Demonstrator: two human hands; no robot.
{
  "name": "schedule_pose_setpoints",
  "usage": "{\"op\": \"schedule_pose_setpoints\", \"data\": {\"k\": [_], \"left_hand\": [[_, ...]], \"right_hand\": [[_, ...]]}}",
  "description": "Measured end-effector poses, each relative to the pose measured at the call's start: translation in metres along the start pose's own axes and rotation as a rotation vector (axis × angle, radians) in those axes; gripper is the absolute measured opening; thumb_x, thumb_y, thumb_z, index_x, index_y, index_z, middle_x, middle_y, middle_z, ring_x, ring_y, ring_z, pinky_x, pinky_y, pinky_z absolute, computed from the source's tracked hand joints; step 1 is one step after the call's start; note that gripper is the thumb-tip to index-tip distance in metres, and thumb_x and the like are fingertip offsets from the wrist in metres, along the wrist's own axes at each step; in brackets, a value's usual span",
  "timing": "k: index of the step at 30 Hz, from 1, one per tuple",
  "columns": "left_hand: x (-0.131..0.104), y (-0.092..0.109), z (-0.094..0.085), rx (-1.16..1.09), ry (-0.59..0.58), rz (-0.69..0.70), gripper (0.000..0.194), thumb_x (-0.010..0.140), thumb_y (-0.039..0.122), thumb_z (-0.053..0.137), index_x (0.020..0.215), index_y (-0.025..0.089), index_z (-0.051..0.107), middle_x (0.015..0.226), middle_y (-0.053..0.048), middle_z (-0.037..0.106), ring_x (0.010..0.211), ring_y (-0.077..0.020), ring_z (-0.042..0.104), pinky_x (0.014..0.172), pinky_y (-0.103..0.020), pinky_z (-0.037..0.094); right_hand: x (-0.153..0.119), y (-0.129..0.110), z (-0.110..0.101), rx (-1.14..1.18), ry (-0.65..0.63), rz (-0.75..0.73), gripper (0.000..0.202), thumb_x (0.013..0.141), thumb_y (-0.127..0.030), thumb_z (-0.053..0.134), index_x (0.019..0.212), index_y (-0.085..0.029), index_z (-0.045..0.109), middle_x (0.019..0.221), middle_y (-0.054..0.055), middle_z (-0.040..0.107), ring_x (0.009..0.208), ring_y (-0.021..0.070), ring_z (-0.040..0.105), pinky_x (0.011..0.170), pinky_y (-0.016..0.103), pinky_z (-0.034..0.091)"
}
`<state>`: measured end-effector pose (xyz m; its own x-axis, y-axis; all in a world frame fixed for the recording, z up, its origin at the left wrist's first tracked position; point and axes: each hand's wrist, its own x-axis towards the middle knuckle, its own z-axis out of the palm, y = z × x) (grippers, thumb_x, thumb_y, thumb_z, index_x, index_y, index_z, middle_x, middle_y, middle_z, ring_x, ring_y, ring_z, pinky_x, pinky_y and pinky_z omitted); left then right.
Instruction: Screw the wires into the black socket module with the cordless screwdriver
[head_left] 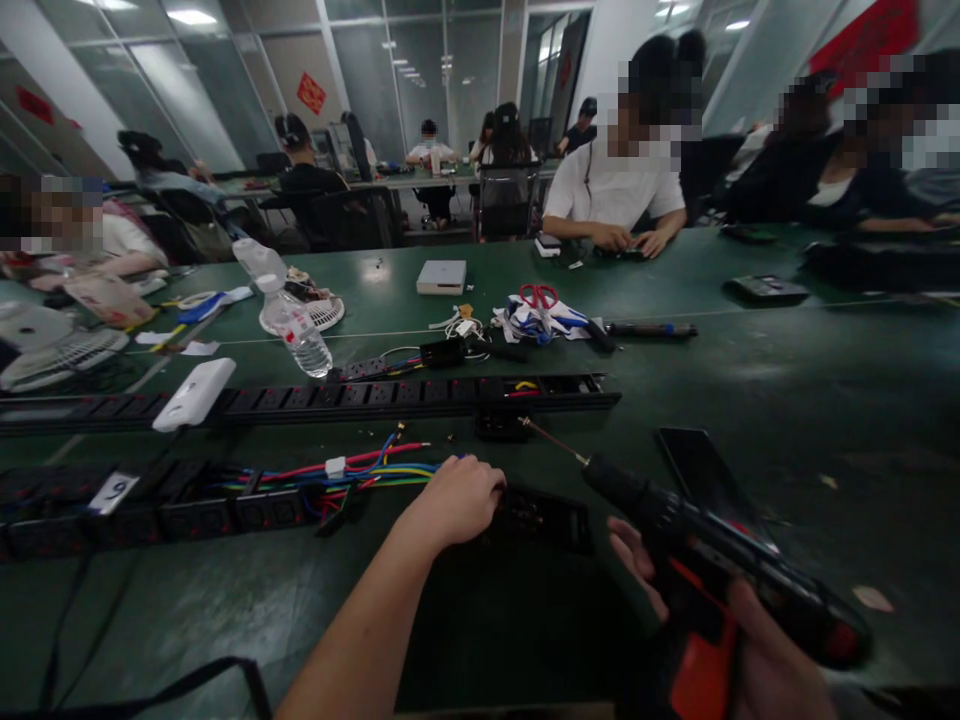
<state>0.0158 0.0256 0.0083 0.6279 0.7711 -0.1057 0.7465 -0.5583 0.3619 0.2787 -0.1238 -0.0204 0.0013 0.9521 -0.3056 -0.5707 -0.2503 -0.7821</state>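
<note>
Gripping a black-and-orange cordless electric screwdriver [720, 560], the right hand [750, 650] wraps its fingers around the handle, with the long thin bit [555, 440] pointing up and left over the dark green desk [787, 380]. The left hand [457, 500] is closed into a loose fist, pressing down on a small black plastic socket module [540, 515] that lies flat on the desk just in front of the bit's tip. Left of it, a bundle of red, blue and yellow-green wires [375, 468] runs into a row of black socket blocks [187, 505]; beyond lies a long black power strip housing [390, 398].

Judging by this head view, the module is being steadied for screw driving. The next move would call for lowering the bit squarely onto a screw head while the left hand keeps the module from sliding.
</note>
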Motion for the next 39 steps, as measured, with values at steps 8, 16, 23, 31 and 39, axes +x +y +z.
{"op": "schedule_pose_setpoints", "data": {"k": [8,16,23,31,39], "left_hand": [[-0.003,0.005,0.000,-0.140,0.010,0.009,0.038,0.088,0.014,0.044,0.115,0.021,0.069,0.110,-0.010,0.073,0.103,-0.0265,0.067,0.094,-0.039,0.047],[-0.002,0.004,0.005,-0.269,0.073,-0.006,0.044,0.085,0.009,0.043,0.118,0.026,0.066,0.110,-0.005,0.074,0.105,-0.0235,0.067,0.096,-0.036,0.046],[0.003,0.005,0.012,-0.278,0.088,-0.105,0.041,0.084,0.012,0.044,0.109,0.027,0.074,0.103,-0.004,0.076,0.100,-0.0245,0.068,0.095,-0.039,0.045],[0.003,0.004,0.012,-0.315,0.075,-0.157,0.039,0.086,0.013,0.046,0.105,0.032,0.074,0.100,-0.002,0.077,0.102,-0.0260,0.067,0.097,-0.043,0.039],[0.001,0.003,0.014,-0.359,0.031,-0.104,0.044,0.089,0.011,0.041,0.113,0.032,0.070,0.109,-0.001,0.075,0.106,-0.0251,0.064,0.100,-0.047,0.034]], "right_hand": [[0.030,0.005,0.025,0.129,0.004,-0.028,0.052,0.075,-0.055,0.075,0.114,-0.021,0.070,0.122,0.014,0.056,0.116,0.0226,0.057,0.097,0.025,0.051],[0.033,0.007,0.031,-0.013,0.018,-0.100,0.050,0.073,-0.056,0.076,0.104,-0.017,0.071,0.105,0.014,0.062,0.105,0.0211,0.061,0.090,0.022,0.053],[0.035,0.001,0.027,-0.015,0.067,-0.093,0.055,0.070,-0.056,0.077,0.104,-0.014,0.069,0.105,0.016,0.062,0.107,0.0243,0.060,0.088,0.027,0.055],[0.032,0.004,0.029,-0.089,-0.029,-0.128,0.049,0.077,-0.056,0.072,0.101,-0.014,0.072,0.106,0.015,0.062,0.104,0.0215,0.061,0.098,0.027,0.051],[0.030,0.011,0.022,-0.115,-0.116,-0.129,0.041,0.089,-0.052,0.061,0.111,-0.017,0.069,0.111,0.012,0.060,0.111,0.0231,0.059,0.107,0.034,0.046]]}}
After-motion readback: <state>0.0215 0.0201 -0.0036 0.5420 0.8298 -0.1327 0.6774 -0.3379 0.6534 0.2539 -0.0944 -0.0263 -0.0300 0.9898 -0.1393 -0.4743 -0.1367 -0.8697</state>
